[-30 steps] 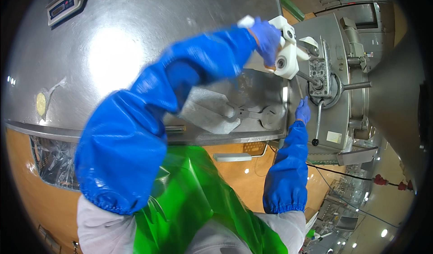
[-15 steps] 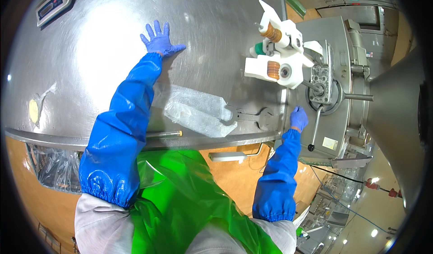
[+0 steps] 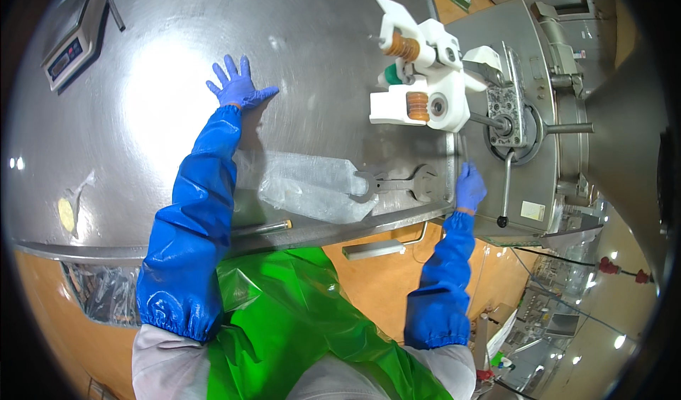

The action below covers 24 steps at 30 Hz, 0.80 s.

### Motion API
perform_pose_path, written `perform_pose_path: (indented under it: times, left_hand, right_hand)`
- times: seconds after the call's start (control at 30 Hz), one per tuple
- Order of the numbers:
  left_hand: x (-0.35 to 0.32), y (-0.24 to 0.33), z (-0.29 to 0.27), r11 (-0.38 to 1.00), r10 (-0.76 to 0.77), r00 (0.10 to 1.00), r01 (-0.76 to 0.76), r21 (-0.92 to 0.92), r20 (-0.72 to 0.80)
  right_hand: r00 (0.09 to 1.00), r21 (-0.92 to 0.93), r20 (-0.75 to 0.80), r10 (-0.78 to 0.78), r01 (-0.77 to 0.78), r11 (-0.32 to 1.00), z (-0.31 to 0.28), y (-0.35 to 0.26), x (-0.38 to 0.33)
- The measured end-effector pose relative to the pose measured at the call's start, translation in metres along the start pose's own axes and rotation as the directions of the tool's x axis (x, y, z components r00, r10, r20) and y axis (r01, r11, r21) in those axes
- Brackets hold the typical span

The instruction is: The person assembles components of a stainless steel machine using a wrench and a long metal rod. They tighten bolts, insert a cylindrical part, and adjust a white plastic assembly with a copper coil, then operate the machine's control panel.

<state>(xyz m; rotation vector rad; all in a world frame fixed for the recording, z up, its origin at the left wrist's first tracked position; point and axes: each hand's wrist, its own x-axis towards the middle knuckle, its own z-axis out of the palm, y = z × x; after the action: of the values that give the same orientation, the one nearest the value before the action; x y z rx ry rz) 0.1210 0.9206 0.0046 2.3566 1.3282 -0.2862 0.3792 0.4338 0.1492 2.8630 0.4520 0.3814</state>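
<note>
My left hand (image 3: 240,86), in a blue glove, rests on the steel table (image 3: 312,95) with its fingers spread. Beside the table's right edge, my right hand (image 3: 469,188), gloved too, is closed near a machine (image 3: 479,80). A thin pale strip shows just above its fingers, but what they hold is too small to make out. Left of that hand lies a double-ended wrench (image 3: 404,185). Next to the wrench are clear plastic packets (image 3: 312,180), one overlapping another. White plastic blocks with brown ribbed rollers (image 3: 425,80) jut from the machine over the table.
A digital scale (image 3: 74,38) stands at the far left, with a metal rod (image 3: 115,8) beside it. A small yellowish scrap (image 3: 67,214) lies at the left. Near the front edge is a tube (image 3: 262,227). A black-knobbed lever (image 3: 505,194) hangs at the machine.
The view has shifted, bringing more of the scale into sight. My left hand stays spread on the table. My right hand remains closed beside the machine.
</note>
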Motion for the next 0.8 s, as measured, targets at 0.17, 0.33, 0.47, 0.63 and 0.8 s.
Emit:
perform_pose_path:
  times: [0.17, 0.33, 0.47, 0.63, 0.8]
  left_hand:
    - [0.004, 0.0, 0.002, 1.0, 0.017, 0.999, -0.018, -0.025, -0.043]
    - [0.001, 0.005, 0.006, 0.999, 0.033, 0.999, -0.034, -0.018, -0.041]
    - [0.008, 0.0, 0.01, 0.999, 0.046, 0.999, -0.045, 0.011, -0.03]
    - [0.006, -0.002, 0.01, 0.998, 0.05, 0.996, -0.047, 0.035, -0.074]
    - [0.012, 0.0, 0.023, 0.994, 0.024, 0.993, -0.012, 0.105, -0.112]
  right_hand:
    - [0.993, -0.128, 0.081, 0.081, -0.07, 0.989, 0.004, 0.017, 0.057]
    - [0.976, -0.051, -0.165, 0.14, -0.15, 0.987, 0.049, 0.033, 0.045]
    - [0.938, 0.004, -0.26, 0.23, -0.237, 0.971, 0.068, 0.008, 0.027]
    - [0.955, 0.052, -0.242, 0.175, -0.167, 0.985, 0.068, 0.005, 0.001]
    - [0.96, 0.27, 0.021, 0.28, -0.275, 0.923, 0.097, 0.019, -0.092]
